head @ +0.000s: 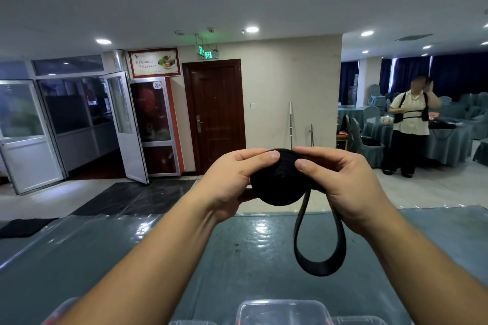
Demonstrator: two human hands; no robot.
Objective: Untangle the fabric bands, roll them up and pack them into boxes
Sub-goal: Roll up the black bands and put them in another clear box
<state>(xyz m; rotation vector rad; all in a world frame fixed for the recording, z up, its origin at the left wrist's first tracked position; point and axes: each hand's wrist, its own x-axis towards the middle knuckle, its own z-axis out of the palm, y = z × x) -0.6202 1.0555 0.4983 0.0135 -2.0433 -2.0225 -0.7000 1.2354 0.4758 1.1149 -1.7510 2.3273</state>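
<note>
Banquet-hall surroundings frame a teal, plastic-covered tabletop (132, 258), above which a person holds a rolled black fabric band (277, 179) in mid-air with both hands. Left hand (232, 179) curls round the roll's left edge, thumb on its face; right hand (340, 182) pinches the right edge. The band's loose end hangs below as a loop (320, 253). Clear plastic boxes (285, 311) sit at the near edge. Another person (412, 124) stands by a dining table at right.
</note>
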